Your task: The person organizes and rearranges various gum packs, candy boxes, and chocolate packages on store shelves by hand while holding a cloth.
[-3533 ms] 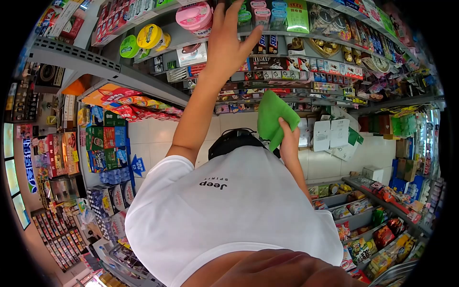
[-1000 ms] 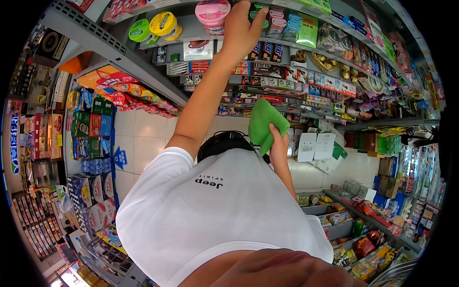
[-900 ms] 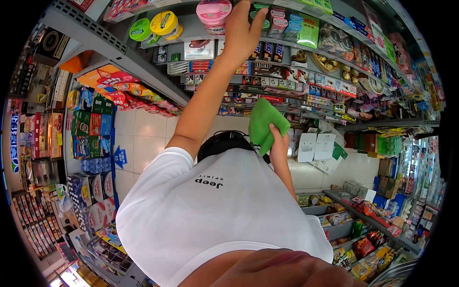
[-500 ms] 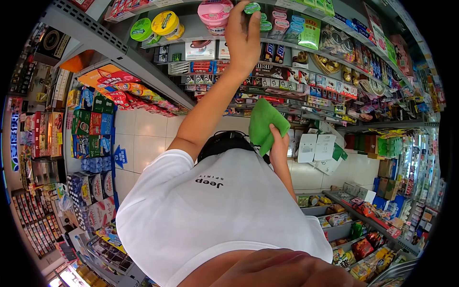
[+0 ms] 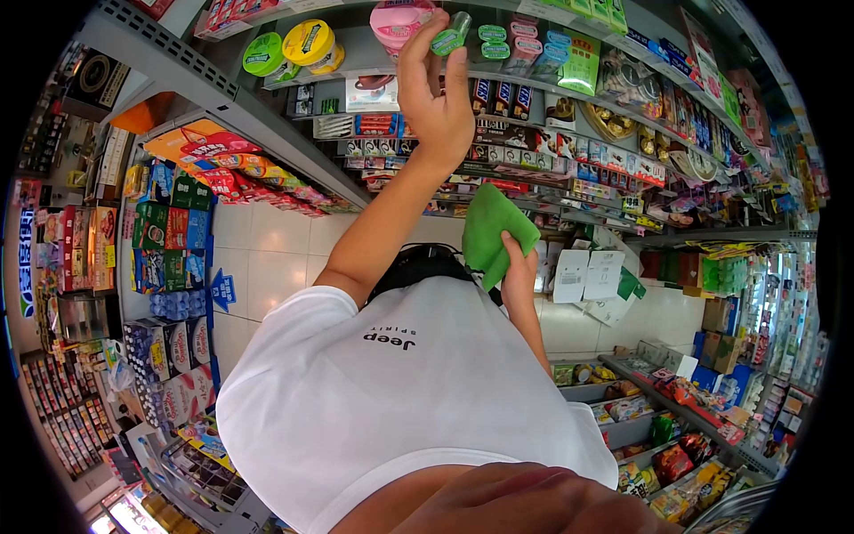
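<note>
My left hand is raised to the upper shelf, its thumb and fingers closed around a small clear bottle with a green lid. Just beyond my fingers is a large pink round tub, partly covered by them. Right of the hand stand green-lidded bottles, then pink-lidded ones and blue-lidded ones. Low in front of my body, my right hand grips a folded green cloth, thumb on top.
A yellow tub and a green tub stand left on the same shelf. Lower shelves hold boxed sweets. A grey perforated shelf upright slants at left. White papers hang low at right.
My left hand has moved left and slightly down, bringing the green-lidded bottle away from the other green-lidded ones, which now show fully. The right hand with the cloth stays put.
</note>
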### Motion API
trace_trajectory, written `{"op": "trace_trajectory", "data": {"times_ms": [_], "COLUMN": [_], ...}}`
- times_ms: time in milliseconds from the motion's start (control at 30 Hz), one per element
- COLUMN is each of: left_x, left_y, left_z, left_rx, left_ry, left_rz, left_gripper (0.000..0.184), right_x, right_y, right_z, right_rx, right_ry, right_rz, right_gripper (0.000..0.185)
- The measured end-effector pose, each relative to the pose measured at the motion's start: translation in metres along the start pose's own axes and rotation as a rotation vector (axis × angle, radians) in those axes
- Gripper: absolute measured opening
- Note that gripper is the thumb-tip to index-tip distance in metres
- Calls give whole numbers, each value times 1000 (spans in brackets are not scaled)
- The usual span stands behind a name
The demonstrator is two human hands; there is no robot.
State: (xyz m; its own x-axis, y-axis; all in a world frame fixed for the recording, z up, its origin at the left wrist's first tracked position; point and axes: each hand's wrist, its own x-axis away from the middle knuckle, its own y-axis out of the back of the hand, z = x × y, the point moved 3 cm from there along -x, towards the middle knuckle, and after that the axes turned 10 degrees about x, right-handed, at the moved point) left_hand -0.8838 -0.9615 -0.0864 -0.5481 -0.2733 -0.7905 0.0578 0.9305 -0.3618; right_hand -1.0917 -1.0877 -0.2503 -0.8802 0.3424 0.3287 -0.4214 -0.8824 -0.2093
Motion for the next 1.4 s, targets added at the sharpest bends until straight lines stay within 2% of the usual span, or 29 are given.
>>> {"op": "trace_trajectory", "data": {"times_ms": [33,67,200,300,433,467,600,733,867,967,1000,1100,1233,1300,1367,1400], "left_x": [1,2,0,12,51,68,110,120,118,126,126,124,123,128,132,135], "left_y": [2,6,29,48,66,70,73,69,61,60,60,67,71,67,59,56], "left_z": [-3,-10,-39,-56,-46,-37,-26,-30,-42,-42,-39,-33,-31,-37,-43,-41], "left_rx": [52,30,44,302,628,602,698,668,533,426,416,513,486,532,578,622], "left_ry": [21,-16,-79,133,907,1056,1297,1336,1283,1172,1150,1252,1279,1266,1278,1272], "left_rz": [-10,-6,-31,-57,-171,-210,-177,-44,148,240,205,-9,120,181,192,153], "left_gripper": [50,35,34,35,32,31,31,40,49,50,47,43,38,34,33,33], "right_x": [0,-1,-4,-9,-19,-23,-24,-21,-3,4,1,13,21,18,15,15], "right_y": [0,1,5,11,12,12,5,4,-6,-41,-38,-43,-38,-34,-35,-38], "right_z": [0,-1,-5,-8,-15,-17,-4,20,43,81,75,71,58,66,74,75], "right_rx": [-6,-12,5,20,-26,-56,-176,-218,225,583,544,673,796,732,591,605], "right_ry": [-1,-2,5,18,-34,-49,-37,88,346,781,756,953,999,964,809,851], "right_rz": [-6,-12,-44,-64,-92,-94,-92,-149,-50,89,65,92,66,-33,-89,-85], "right_gripper": [41,41,43,45,48,48,46,44,34,37,39,39,40,38,37,38]}}
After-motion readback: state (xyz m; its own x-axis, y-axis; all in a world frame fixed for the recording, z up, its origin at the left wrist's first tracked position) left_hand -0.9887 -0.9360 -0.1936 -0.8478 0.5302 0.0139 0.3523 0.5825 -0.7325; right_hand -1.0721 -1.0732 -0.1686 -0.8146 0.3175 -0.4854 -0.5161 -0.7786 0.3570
